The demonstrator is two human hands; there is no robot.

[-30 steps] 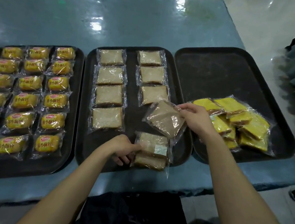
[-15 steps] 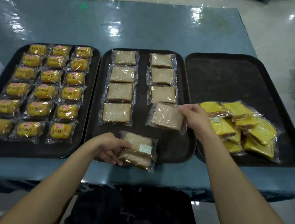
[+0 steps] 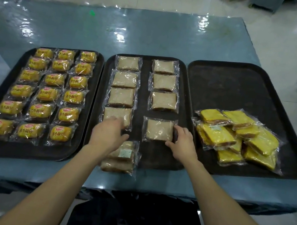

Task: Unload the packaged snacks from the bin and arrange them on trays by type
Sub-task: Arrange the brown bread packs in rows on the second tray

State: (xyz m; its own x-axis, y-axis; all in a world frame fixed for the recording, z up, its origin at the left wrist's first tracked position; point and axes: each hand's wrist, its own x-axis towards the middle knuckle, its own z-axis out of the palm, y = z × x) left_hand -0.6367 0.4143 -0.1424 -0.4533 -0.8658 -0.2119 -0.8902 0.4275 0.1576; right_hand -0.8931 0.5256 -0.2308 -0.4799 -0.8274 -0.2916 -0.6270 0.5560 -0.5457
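a: glossy blue surface [image 3: 156, 35]. why is the brown packet [image 3: 159, 130] there?
b: right hand [image 3: 183, 143] pinches its edge, lining it up as fourth in the second column of the middle tray [image 3: 142, 99]. left hand [image 3: 107, 135] lies open over the spare stack [image 3: 125, 153].
a: room?
b: bare tray nearer; stack overhangs the near rim.

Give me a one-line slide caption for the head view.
Right hand holds a brown bread pack by its edge on the middle tray; left hand reaches over stacked packs.

Left of the left hand [image 3: 107, 135], yellow buns [image 3: 47, 93] with red logos; between both hands, beige sandwich packets [image 3: 121, 97]; right of the right hand [image 3: 182, 143], bright yellow cakes [image 3: 216, 134]; black trays [image 3: 236, 87].
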